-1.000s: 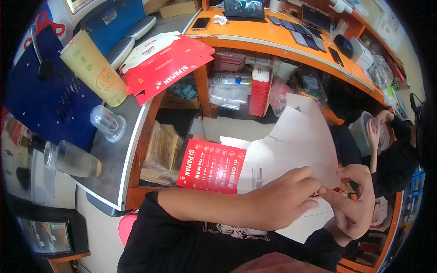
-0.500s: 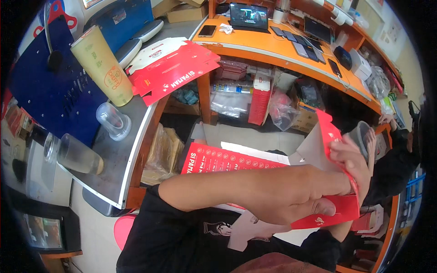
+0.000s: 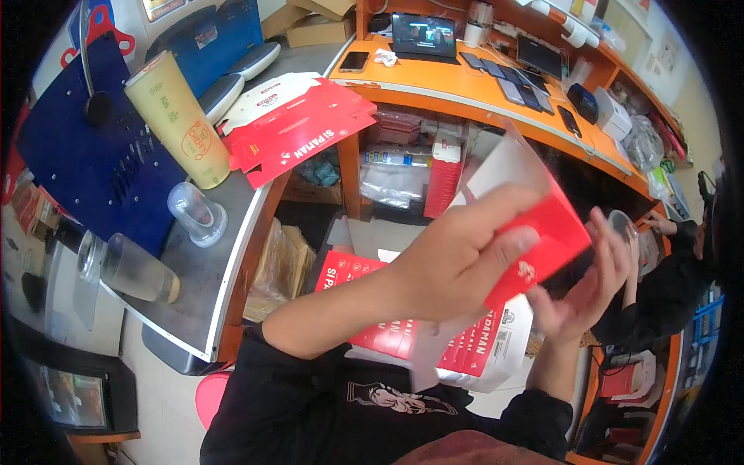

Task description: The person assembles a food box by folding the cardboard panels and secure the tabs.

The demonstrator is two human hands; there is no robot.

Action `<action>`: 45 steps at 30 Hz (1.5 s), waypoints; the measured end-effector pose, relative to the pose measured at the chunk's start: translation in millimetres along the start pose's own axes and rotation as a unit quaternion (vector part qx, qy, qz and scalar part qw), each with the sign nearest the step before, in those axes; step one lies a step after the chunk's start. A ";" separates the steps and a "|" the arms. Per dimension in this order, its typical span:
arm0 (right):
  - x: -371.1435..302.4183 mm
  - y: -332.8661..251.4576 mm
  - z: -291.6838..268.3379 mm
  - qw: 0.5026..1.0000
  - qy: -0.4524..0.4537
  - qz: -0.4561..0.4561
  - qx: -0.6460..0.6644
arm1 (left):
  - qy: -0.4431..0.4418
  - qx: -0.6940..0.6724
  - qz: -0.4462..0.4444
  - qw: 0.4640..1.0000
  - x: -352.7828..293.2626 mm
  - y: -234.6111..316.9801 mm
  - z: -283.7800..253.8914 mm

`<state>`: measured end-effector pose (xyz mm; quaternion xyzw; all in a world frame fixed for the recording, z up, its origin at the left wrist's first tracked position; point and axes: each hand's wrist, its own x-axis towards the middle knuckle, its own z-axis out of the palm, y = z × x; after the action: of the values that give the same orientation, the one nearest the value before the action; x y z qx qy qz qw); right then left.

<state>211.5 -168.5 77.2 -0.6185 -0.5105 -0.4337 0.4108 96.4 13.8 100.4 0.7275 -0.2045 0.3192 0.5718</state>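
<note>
My left hand (image 3: 465, 267) grips a partly folded red and white cardboard box (image 3: 546, 244), its thumb pressed on the red side and its fingers hidden behind. The box is tilted, with a white flap standing up at its top and another hanging below the hand. Just right of the box, my right hand (image 3: 593, 279) has its fingers spread and holds nothing; whether a fingertip touches the box edge I cannot tell. Below both hands lies a stack of flat red printed cartons (image 3: 477, 345), partly covered by my left forearm.
On the grey counter at left are a flat red carton (image 3: 302, 128), a tall yellowish cup (image 3: 178, 120), a clear plastic cup (image 3: 196, 215) and a tumbler (image 3: 139, 267). An orange desk (image 3: 434, 77) bears a tablet (image 3: 424, 33) and several phones. Another person's dark sleeve (image 3: 659, 271) shows at right.
The box has been raised and turned in my left hand. My right hand has come off its side and opened, and more of the carton stack shows.
</note>
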 end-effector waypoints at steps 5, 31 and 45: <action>-24.3 -22.6 0.7 0.969 -0.232 -0.056 0.065 | 0.085 -0.022 0.009 0.996 -7.8 -33.5 15.9; -49.1 -30.5 -11.3 0.985 -0.138 -0.105 0.014 | 0.083 -0.205 -0.135 0.966 -56.3 -57.3 45.2; -18.2 -41.6 -36.4 0.959 -0.215 -0.100 0.157 | 0.018 -0.247 -0.131 0.960 -48.0 -46.2 46.1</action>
<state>164.3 -202.2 72.9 -0.5708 -0.7078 -0.2438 0.3374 103.5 -21.7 27.8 0.5780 -0.1699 0.1940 0.7742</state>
